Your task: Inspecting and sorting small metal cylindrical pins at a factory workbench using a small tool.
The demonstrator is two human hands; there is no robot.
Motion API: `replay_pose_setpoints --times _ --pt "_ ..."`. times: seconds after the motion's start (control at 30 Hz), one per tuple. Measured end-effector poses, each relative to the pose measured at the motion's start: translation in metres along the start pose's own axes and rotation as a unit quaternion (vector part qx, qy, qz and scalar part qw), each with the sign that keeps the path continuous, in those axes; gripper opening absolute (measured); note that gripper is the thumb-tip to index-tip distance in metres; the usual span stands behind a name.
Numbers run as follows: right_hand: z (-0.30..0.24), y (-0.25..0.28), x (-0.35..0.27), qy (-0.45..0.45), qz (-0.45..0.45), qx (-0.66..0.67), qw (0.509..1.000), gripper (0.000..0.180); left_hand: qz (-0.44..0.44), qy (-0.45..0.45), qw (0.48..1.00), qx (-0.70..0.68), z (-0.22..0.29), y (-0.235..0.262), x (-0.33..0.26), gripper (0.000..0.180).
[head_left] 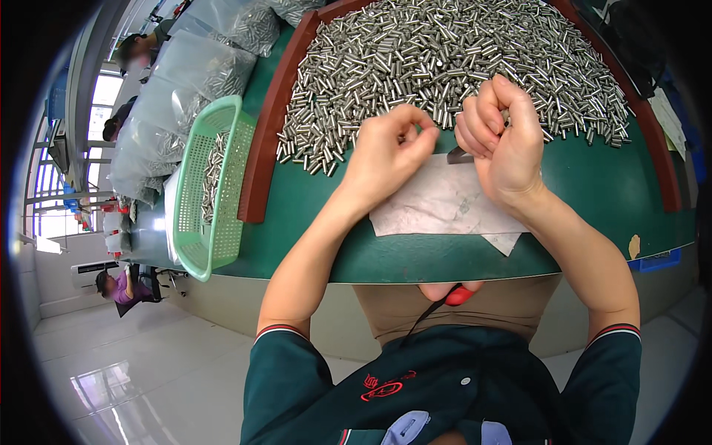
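Observation:
Small shiny metal pins [445, 63] lie in a wide heap on the green tabletop. At the heap's near edge, my left hand [389, 156] is closed, thumb and forefinger curled together; anything between them is too small or hidden to make out. Beside it, my right hand [508, 144] is turned partly palm up with its fingers curled in. A dark, flat-tipped tool [458, 156] sticks out from below those fingers, the rest of it covered by the hand. Under both hands lies a creased, stained pale cloth [437, 199].
Reddish-brown rails [265, 141] border the heap. A light green perforated basket [233, 215] with some pins stands at left, beside clear plastic bags [196, 70] of pins. A blue tray [656, 259] sits below the table's right edge. Other people are in the left background.

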State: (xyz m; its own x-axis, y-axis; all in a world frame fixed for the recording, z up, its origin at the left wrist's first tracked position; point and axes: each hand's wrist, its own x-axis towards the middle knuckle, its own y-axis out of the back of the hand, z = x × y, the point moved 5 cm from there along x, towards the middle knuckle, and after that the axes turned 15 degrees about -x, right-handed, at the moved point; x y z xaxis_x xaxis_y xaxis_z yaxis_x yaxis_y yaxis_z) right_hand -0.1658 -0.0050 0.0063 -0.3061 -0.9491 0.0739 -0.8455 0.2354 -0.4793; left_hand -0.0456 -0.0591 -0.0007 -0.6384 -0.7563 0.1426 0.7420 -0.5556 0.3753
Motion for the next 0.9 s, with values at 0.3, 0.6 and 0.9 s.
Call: replay_pose_setpoints --times 0.3,0.6,0.9 --pt "0.0 -0.001 0.0 0.001 -0.013 0.001 1.0 0.034 -0.038 0.236 0.816 -0.526 -0.017 0.012 -0.01 0.008" --pt "-0.001 0.0 -0.001 0.001 -0.016 0.009 1.0 0.034 -0.095 0.231 0.854 -0.456 -0.018 0.005 -0.012 0.02" --pt "-0.003 -0.001 -0.002 0.0 -0.014 0.015 1.0 0.035 -0.094 0.219 0.873 -0.425 -0.013 0.003 -0.014 0.016"
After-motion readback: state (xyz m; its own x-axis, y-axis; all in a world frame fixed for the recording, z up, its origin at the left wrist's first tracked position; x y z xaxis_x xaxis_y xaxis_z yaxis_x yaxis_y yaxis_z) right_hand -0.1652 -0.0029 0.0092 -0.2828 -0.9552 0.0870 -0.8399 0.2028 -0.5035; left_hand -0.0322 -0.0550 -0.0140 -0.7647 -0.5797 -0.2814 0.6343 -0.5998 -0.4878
